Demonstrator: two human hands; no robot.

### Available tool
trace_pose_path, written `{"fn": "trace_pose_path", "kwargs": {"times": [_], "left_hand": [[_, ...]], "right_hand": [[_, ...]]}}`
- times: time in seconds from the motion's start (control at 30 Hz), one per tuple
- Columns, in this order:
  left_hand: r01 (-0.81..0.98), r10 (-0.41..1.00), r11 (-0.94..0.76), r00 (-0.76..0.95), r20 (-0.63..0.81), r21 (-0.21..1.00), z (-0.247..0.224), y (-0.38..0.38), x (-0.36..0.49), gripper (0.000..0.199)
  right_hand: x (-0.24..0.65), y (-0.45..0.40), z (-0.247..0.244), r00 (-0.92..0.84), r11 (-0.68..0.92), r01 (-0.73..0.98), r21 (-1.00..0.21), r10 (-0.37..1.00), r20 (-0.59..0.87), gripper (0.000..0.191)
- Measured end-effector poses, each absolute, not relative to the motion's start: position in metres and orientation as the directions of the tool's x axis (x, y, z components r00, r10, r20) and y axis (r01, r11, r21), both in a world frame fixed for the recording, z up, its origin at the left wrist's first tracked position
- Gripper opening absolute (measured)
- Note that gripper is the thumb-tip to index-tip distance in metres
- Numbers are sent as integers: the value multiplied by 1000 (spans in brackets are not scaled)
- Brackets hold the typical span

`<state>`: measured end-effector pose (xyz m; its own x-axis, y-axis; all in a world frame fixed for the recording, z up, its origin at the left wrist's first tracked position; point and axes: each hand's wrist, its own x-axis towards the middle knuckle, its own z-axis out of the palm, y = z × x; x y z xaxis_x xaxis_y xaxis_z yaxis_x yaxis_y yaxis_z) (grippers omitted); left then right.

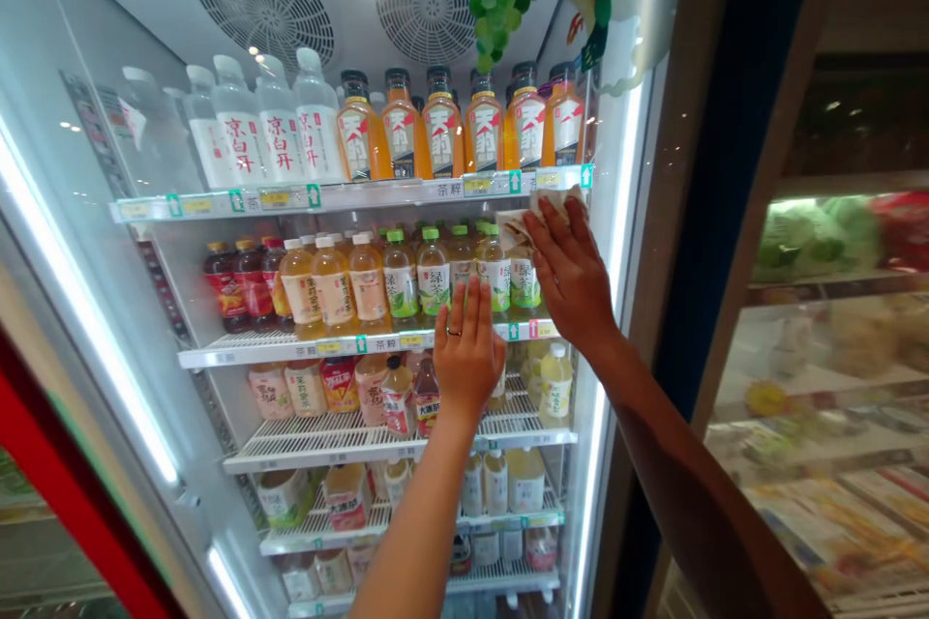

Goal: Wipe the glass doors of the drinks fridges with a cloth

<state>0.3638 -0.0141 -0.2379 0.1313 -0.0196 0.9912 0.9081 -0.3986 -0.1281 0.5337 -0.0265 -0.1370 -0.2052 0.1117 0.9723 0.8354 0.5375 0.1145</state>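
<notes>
My right hand (pixel 570 271) presses a crumpled white cloth (pixel 533 218) against the glass door (pixel 149 242) of a drinks cooler, level with the second shelf. My left hand (pixel 464 348) lies flat on the same glass, fingers up and apart, with a ring on one finger. It holds nothing. Behind the glass, bottles of green tea (pixel 434 276) stand just beyond my left fingertips. Orange-labelled juice bottles (pixel 442 131) and white-labelled water bottles (pixel 280 131) fill the top shelf.
Wire shelves (pixel 348 343) with more bottles run down the cooler. Round fans (pixel 261 5) and a grape decoration (pixel 500 5) sit above them. A dark blue post (pixel 715 164) stands to the right, with a lit food case (pixel 820 368) beyond it. A red frame (pixel 65 474) runs along the lower left.
</notes>
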Motion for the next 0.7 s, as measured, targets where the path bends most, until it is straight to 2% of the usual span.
{"fn": "trace_pose_path", "kwargs": {"times": [0.13,0.3,0.47,0.6,0.7], "left_hand": [[905,-26,-405,135,990,-134,-237,-16,364,86],[889,-23,-439,137,990,-133,-237,-17,361,86],[863,-1,-485,162,987,-142,-236,-18,356,86],[798,35,-581,222,974,-161,-235,-28,335,88],[797,28,-580,225,974,-167,-233,-34,305,88]], "right_hand": [[512,-33,-147,-276,554,818,154,144,950,76],[537,-36,-172,-280,506,846,166,158,947,78],[534,-28,-153,-162,506,858,90,100,982,72],[500,-29,-144,-183,543,835,90,120,976,71],[493,-35,-154,-203,552,829,91,146,968,73]]}}
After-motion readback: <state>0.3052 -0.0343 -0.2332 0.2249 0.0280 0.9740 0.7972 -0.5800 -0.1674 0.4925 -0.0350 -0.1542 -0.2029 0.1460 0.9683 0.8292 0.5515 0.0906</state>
